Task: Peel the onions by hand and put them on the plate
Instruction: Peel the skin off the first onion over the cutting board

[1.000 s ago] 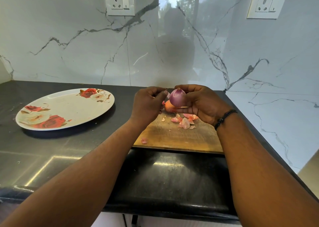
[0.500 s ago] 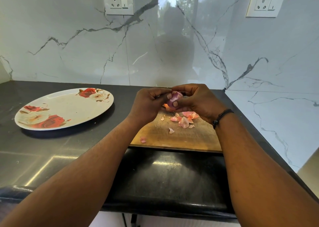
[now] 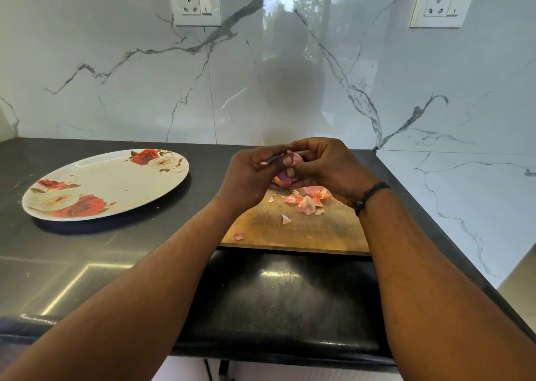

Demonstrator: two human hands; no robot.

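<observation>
Both hands meet over the far end of the wooden cutting board (image 3: pixel 293 230), and between them we hold one red onion (image 3: pixel 294 160). Our left hand (image 3: pixel 249 175) curls on it from the left, with the thumb and a fingertip pressing on its purple skin; our right hand (image 3: pixel 327 166) wraps it from the right and from above. So both hands are clamped on the same onion, which is lifted a little above the board, and most of it is hidden by the fingers. Its long axis we cannot tell for this reason.

Under the hands lie loose onion peels (image 3: pixel 307 204), pink and thin, scattered on the board.

The relation that matters for the next move is this: the flowered plate (image 3: pixel 116 183) lies well apart to the left of the hands, on the black countertop (image 3: pixel 87 253), and nothing is on it yet. Our left hand is the nearer one to it. We judge that the peeling is not finished, because dry skin seems to remain at the top of the onion. When it is clean, the carry goes leftward, and the left hand has the shorter way.
</observation>
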